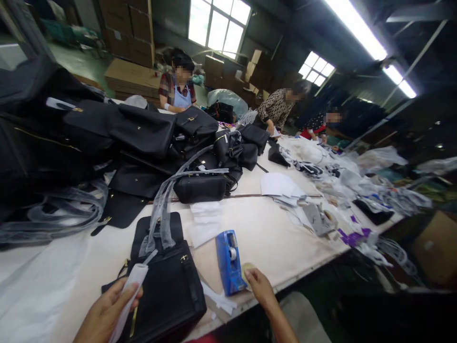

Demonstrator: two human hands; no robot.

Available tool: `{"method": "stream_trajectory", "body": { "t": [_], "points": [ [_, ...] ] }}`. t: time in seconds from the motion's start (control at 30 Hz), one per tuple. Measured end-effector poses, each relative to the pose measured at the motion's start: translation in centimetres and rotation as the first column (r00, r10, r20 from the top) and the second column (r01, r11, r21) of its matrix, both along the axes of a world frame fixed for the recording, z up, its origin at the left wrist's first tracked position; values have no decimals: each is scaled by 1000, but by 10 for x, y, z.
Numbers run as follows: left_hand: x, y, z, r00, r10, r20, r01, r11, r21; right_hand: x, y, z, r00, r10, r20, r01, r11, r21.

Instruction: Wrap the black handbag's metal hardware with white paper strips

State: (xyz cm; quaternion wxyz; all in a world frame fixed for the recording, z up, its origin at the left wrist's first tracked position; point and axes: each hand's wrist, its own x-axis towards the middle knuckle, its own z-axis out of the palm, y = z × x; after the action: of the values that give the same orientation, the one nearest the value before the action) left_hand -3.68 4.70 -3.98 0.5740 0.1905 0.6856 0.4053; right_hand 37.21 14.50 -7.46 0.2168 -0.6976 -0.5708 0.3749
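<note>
My left hand (110, 305) is closed around a white rolled wrap (134, 276), likely paper or thin foam, with a narrow strip poking out of its top. Beneath it lies a black bag (167, 290) with gold buckles, its flap folded back. Clear plastic-covered straps (162, 224) trail from the bag toward the pile. At the table's front edge, my right hand (260, 284) pinches a yellowish roll of tape (247, 272). That roll touches or nearly touches the right side of a blue tape dispenser (228, 262). White paper strips (219, 297) lie beside the dispenser's base.
Black bags (143, 128) are heaped at left and centre. White sheets (207, 219) and a paper stack (282, 186) lie on the table (257, 228). Plastic wrappings and purple scraps (353, 236) crowd the right. Several people (182, 90) work across the table.
</note>
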Motion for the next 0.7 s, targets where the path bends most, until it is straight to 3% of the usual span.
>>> {"method": "stream_trajectory", "body": {
  "t": [0.17,0.4,0.53,0.7],
  "points": [
    [1,-5,6,999,-30,-32,31,999,37,-13,-7,-18,999,30,-36,-32,999,-39],
    [0,-7,3,999,-32,-20,33,998,62,-11,-27,3,996,24,-85,-23,1000,7],
    [4,-4,6,1000,-1,12,0,996,90,-9,-38,4,939,-146,-312,80,973,-217],
    [8,-3,17,999,33,8,-33,995,97,-3,-41,-9,878,-307,-366,117,882,-457]
  ]
}}
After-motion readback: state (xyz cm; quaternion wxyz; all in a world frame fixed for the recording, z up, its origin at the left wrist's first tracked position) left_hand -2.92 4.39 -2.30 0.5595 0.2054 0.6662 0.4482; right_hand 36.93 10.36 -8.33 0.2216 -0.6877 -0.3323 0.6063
